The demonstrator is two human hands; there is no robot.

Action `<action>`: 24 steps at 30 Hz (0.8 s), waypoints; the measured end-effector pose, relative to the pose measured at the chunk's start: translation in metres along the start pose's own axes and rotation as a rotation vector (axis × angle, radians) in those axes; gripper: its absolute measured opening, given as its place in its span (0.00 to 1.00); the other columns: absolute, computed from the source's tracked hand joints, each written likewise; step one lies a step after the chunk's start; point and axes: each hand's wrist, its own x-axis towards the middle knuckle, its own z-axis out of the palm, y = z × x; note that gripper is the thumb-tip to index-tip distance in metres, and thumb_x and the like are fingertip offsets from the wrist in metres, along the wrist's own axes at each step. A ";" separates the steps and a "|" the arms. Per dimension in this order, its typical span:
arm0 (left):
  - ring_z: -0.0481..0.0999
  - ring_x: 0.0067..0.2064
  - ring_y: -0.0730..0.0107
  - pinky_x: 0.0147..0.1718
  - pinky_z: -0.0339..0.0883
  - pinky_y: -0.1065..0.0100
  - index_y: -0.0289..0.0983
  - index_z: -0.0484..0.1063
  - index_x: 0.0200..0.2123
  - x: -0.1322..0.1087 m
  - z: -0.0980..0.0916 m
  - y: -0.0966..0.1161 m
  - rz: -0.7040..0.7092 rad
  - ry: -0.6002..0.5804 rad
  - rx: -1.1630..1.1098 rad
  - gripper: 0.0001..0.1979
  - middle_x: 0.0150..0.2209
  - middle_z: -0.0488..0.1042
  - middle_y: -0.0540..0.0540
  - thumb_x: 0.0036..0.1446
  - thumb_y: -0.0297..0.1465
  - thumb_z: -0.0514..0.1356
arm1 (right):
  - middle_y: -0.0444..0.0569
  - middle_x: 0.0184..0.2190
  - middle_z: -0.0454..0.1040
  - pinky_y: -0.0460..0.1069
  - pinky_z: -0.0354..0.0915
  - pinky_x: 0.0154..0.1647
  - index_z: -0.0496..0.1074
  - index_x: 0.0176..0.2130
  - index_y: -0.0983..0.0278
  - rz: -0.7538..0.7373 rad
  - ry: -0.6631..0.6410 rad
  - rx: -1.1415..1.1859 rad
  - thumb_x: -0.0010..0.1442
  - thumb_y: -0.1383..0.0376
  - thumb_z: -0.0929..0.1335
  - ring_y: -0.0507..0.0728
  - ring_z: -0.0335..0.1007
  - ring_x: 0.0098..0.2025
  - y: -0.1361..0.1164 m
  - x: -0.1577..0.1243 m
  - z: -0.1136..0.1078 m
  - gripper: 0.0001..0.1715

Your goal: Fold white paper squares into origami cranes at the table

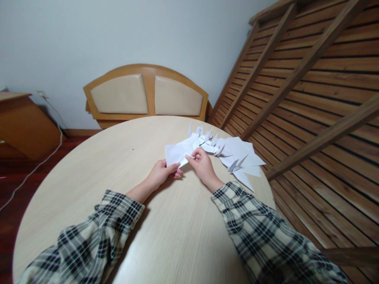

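A white sheet of paper [179,152], folded along its near edge, is held up over the table between both hands. My left hand [162,172] grips its lower left part, thumb on top and fingers beneath. At the near right edge, my right hand [204,165] pinches the paper between thumb and fingers. Just beyond and to the right stand several folded white paper cranes [219,150], partly hidden behind the held sheet. Some of them rest on or beside a spread of loose white paper sheets [244,156].
The round pale wooden table [89,189] fills the foreground. Behind it stands a headboard [151,69] with two cream panels against the wall. A slatted wooden frame [310,98] leans close on the right. A white cable [44,161] runs down to the floor at left, near a wooden desk [23,126].
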 end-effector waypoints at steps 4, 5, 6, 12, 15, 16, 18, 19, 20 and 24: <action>0.74 0.23 0.74 0.28 0.70 0.70 0.27 0.73 0.33 -0.001 0.001 0.001 0.017 -0.011 -0.004 0.08 0.26 0.78 0.40 0.52 0.27 0.65 | 0.38 0.23 0.61 0.46 0.56 0.27 0.56 0.31 0.60 0.007 0.007 0.015 0.53 0.57 0.70 0.50 0.61 0.26 0.001 -0.001 0.000 0.17; 0.74 0.23 0.74 0.28 0.70 0.70 0.27 0.73 0.33 -0.001 0.001 0.001 0.018 -0.012 -0.005 0.08 0.26 0.78 0.40 0.52 0.27 0.65 | 0.38 0.23 0.60 0.46 0.56 0.27 0.56 0.32 0.60 0.007 0.006 0.012 0.53 0.57 0.70 0.50 0.61 0.26 0.001 -0.001 -0.001 0.17; 0.74 0.23 0.74 0.28 0.70 0.70 0.27 0.73 0.33 -0.002 0.002 0.001 0.019 -0.014 -0.007 0.08 0.26 0.78 0.40 0.52 0.27 0.65 | 0.38 0.23 0.61 0.46 0.56 0.26 0.56 0.32 0.60 0.008 0.004 0.006 0.54 0.57 0.69 0.51 0.61 0.26 0.001 -0.001 -0.001 0.17; 0.74 0.23 0.74 0.28 0.70 0.70 0.28 0.73 0.32 -0.001 0.001 0.001 0.023 -0.018 0.000 0.07 0.26 0.77 0.41 0.52 0.27 0.65 | 0.39 0.23 0.65 0.47 0.61 0.28 0.56 0.35 0.59 0.026 0.004 0.006 0.58 0.54 0.67 0.52 0.66 0.26 0.003 0.001 -0.002 0.16; 0.73 0.23 0.74 0.27 0.69 0.69 0.29 0.73 0.32 -0.001 0.001 0.002 0.014 0.002 -0.003 0.07 0.25 0.77 0.41 0.52 0.28 0.65 | 0.40 0.25 0.68 0.48 0.66 0.31 0.57 0.38 0.58 0.049 0.056 0.082 0.60 0.51 0.64 0.52 0.70 0.27 0.004 0.003 -0.005 0.15; 0.73 0.23 0.73 0.27 0.69 0.69 0.29 0.73 0.31 -0.001 0.000 0.002 0.016 0.011 -0.002 0.07 0.25 0.77 0.41 0.52 0.29 0.65 | 0.40 0.26 0.69 0.48 0.67 0.32 0.57 0.40 0.58 0.071 0.075 0.115 0.61 0.50 0.64 0.52 0.70 0.28 0.004 0.004 -0.006 0.16; 0.73 0.23 0.73 0.27 0.68 0.69 0.29 0.73 0.31 0.000 0.000 0.002 0.028 0.028 -0.005 0.07 0.25 0.77 0.41 0.52 0.29 0.64 | 0.41 0.27 0.70 0.48 0.67 0.31 0.58 0.41 0.58 0.140 0.079 0.174 0.60 0.48 0.64 0.52 0.72 0.28 0.003 0.004 -0.006 0.19; 0.73 0.23 0.73 0.27 0.68 0.69 0.29 0.73 0.31 0.000 -0.001 0.002 0.037 0.034 -0.008 0.07 0.25 0.77 0.41 0.52 0.29 0.64 | 0.41 0.27 0.70 0.47 0.67 0.29 0.58 0.41 0.58 0.184 0.052 0.195 0.59 0.46 0.64 0.52 0.72 0.28 0.001 0.003 -0.005 0.21; 0.73 0.23 0.73 0.27 0.68 0.70 0.29 0.73 0.31 0.000 -0.001 0.002 0.043 0.038 -0.010 0.07 0.25 0.77 0.41 0.52 0.29 0.64 | 0.41 0.26 0.71 0.46 0.66 0.27 0.59 0.40 0.59 0.225 0.012 0.206 0.59 0.45 0.64 0.51 0.72 0.27 0.000 0.001 -0.004 0.22; 0.72 0.23 0.74 0.27 0.67 0.70 0.30 0.73 0.30 0.001 -0.002 0.002 0.057 0.038 0.000 0.07 0.25 0.77 0.42 0.52 0.30 0.64 | 0.43 0.22 0.70 0.43 0.57 0.15 0.62 0.34 0.62 0.345 -0.201 0.202 0.56 0.39 0.62 0.49 0.66 0.20 -0.004 -0.007 0.004 0.29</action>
